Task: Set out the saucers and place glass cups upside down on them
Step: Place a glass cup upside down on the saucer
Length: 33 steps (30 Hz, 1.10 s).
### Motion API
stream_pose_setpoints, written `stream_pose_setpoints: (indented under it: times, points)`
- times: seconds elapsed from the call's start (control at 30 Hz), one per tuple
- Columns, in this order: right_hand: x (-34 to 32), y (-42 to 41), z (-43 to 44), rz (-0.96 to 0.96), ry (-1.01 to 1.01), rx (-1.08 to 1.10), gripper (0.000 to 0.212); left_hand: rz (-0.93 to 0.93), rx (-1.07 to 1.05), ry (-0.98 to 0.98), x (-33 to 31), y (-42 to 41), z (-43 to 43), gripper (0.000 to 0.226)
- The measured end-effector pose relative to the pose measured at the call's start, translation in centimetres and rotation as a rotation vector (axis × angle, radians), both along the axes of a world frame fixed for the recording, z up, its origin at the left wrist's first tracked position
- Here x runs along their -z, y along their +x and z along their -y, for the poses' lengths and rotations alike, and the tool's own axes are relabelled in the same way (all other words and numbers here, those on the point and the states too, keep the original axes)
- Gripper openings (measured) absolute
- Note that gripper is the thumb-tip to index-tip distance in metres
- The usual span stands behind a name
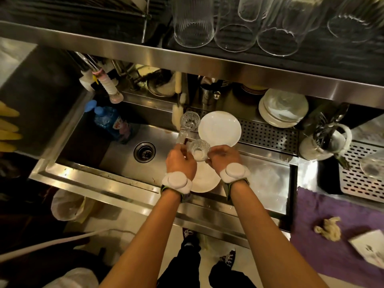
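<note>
Two hands meet on one small cut-glass cup [199, 151] above the near edge of the sink [87, 142]: our left hand [180, 161] and right hand [223, 157] each pinch it from a side, fingers curled close around the wall, with its mouth or base turned toward us; we cannot tell which for sure. Below our wrists lies a white saucer [204, 179], partly hidden, and a second white saucer [219, 128] rests further back on the perforated drain tray [268, 136]. Beside that one stands another patterned glass [190, 119], just touching its left rim as far as we can see. We judge the cup light but brittle, and likely slick if wet; its ribbed wall gives the fingers purchase, so we should hold it by the sides near the base, turn it over, and lower it gently, since glass on china chips easily.
</note>
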State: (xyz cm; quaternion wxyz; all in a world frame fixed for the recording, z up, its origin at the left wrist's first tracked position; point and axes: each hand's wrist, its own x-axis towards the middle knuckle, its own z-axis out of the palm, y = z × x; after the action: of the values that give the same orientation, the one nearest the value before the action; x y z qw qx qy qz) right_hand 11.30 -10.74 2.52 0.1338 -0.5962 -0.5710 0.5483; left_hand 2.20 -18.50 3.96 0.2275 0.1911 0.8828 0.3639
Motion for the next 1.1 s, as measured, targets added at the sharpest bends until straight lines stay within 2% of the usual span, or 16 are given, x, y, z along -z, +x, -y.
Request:
stream_pose_setpoints:
  times: [0.3,0.5,0.77,1.1]
  points:
    - [2.4,2.2,2.4,0.029,-0.059,0.087,0.023,0.082,0.032,-0.053,1.6,2.1,2.0,0.022]
    - [2.9,2.7,3.0,0.049,-0.09,0.096,0.009,0.104,0.045,-0.07,2.5,2.5,2.7,0.025]
    - [3.4,2.6,3.6,0.035,-0.142,0.102,0.018,0.094,0.052,-0.097,3.3,2.4,3.1,0.026]
    - [4.1,2.5,3.9,0.011,-0.174,0.12,0.015,0.116,0.049,-0.11,3.5,2.3,3.3,0.027]
